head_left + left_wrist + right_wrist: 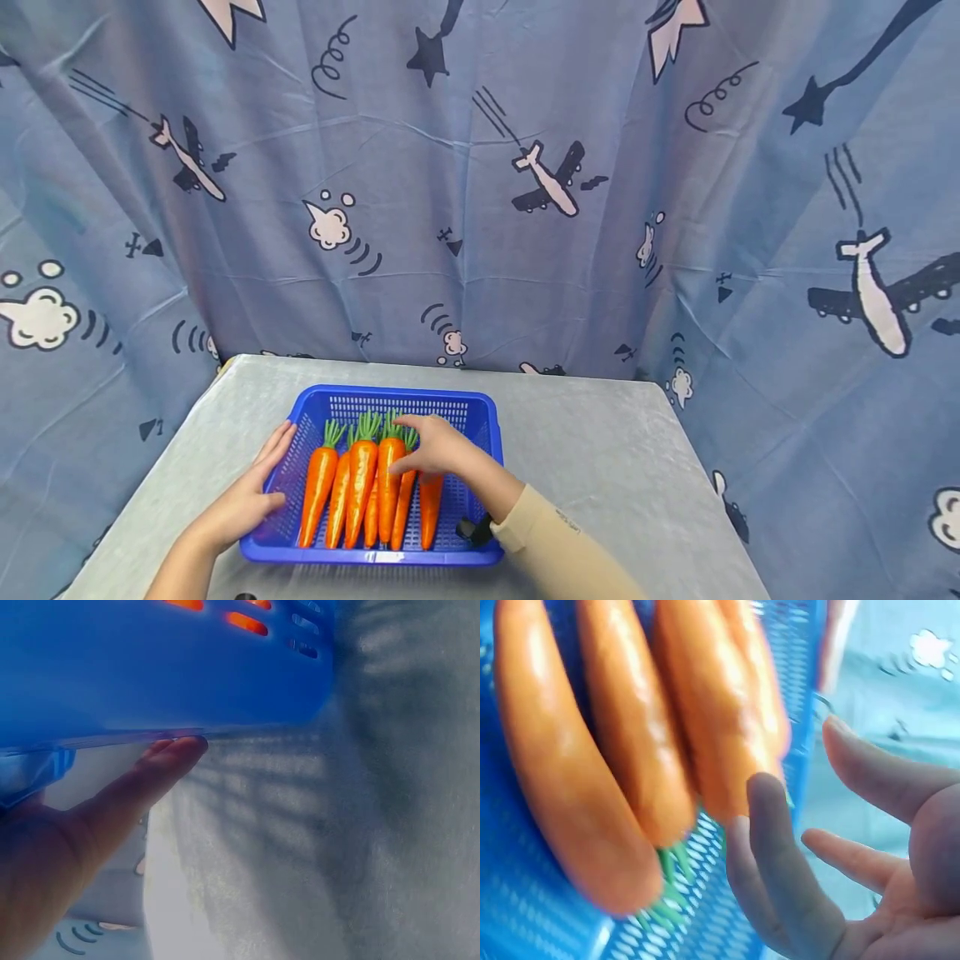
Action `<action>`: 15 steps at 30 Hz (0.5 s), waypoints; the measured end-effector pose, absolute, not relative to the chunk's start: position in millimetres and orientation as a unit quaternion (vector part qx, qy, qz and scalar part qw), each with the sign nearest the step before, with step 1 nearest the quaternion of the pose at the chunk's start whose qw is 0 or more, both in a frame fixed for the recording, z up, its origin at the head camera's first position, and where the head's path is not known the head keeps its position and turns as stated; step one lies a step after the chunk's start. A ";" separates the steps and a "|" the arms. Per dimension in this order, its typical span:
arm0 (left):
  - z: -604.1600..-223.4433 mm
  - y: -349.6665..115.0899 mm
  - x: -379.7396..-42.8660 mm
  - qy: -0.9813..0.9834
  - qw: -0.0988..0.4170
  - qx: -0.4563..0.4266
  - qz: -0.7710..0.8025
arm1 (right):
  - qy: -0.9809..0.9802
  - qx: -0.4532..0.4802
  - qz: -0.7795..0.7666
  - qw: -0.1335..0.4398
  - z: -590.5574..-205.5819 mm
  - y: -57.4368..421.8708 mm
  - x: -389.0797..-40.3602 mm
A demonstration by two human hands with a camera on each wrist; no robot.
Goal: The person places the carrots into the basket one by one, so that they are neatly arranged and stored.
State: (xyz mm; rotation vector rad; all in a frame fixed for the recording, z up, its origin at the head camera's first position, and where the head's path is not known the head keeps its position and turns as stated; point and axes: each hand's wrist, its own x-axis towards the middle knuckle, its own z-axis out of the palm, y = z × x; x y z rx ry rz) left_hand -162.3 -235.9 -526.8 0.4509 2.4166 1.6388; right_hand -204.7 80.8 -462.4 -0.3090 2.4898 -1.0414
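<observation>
A blue perforated plastic basket (375, 558) holds several orange carrots (362, 487) with green tops, lying side by side with their tops toward the back. My left hand (232, 508) rests on the basket's left rim, fingers extended along it and thumb over the inner side. From below, the left wrist view shows a straight finger (142, 784) at the rim's edge. Over the carrots on the right is my right hand (442, 450), its thumb and fingers spread. In the right wrist view its fingertips (766, 795) overlap the end of one carrot (712, 712), with nothing gripped.
The basket stands on a table with a pale grey cloth (592, 467), left of its middle. Blue curtains (480, 250) printed with planes and stars hang behind and at both sides. A small black device (474, 532) sits at my right wrist, over the basket's front right corner.
</observation>
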 end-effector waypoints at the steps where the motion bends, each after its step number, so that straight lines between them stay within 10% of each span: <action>1: -526.4 -236.1 -162.6 0.814 0.094 0.154 0.553 | 0.900 -0.116 -0.369 0.201 -458.6 87.1 -204.0; 15: -528.1 -261.7 -158.1 0.821 0.023 0.135 0.555 | 0.919 -0.058 -0.389 0.041 -429.6 225.4 -181.3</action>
